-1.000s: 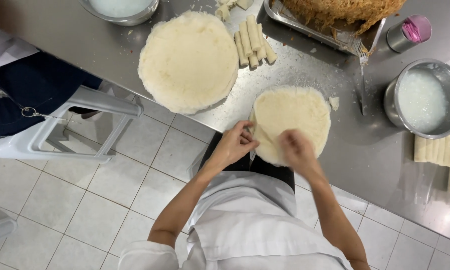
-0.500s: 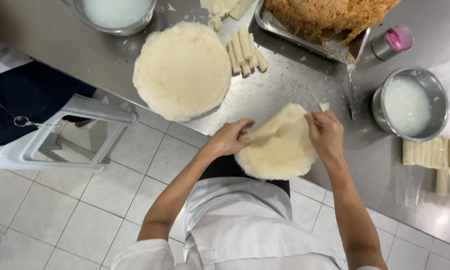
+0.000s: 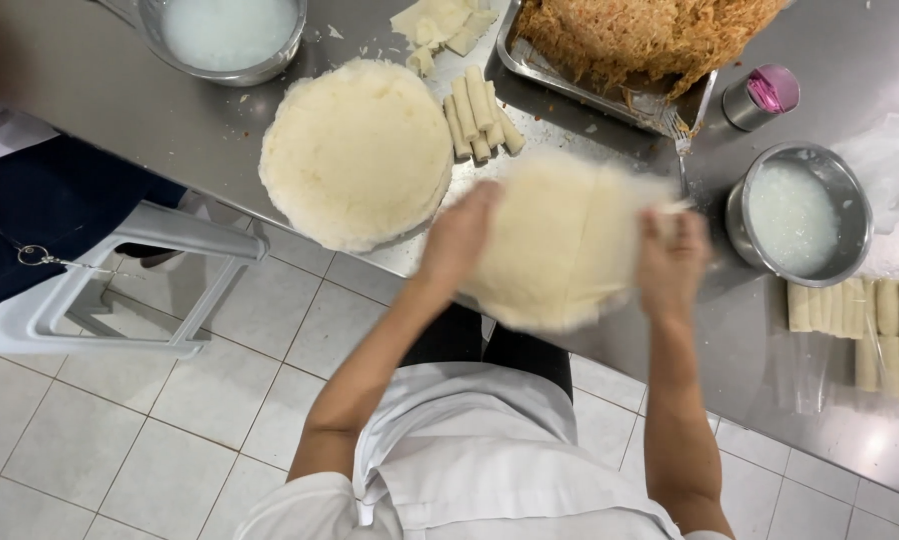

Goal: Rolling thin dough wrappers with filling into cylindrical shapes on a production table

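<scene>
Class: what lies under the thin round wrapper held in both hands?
Under the wrapper, held by the left hand and right hand, only the steel table shows around it; the covered patch is hidden.

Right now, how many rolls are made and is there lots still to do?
Done: a few rolls by the stack, more rolls at the right edge. In hand: the left hand and right hand hold one wrapper. Left: a thick wrapper stack and a tray of shredded filling.

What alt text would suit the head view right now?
Seen from above, the left hand and right hand hold a thin, pale round wrapper sheet over the steel table. Nearby are a stack of round wrappers, small rolled pastries and a metal tray of shredded brown filling.
</scene>
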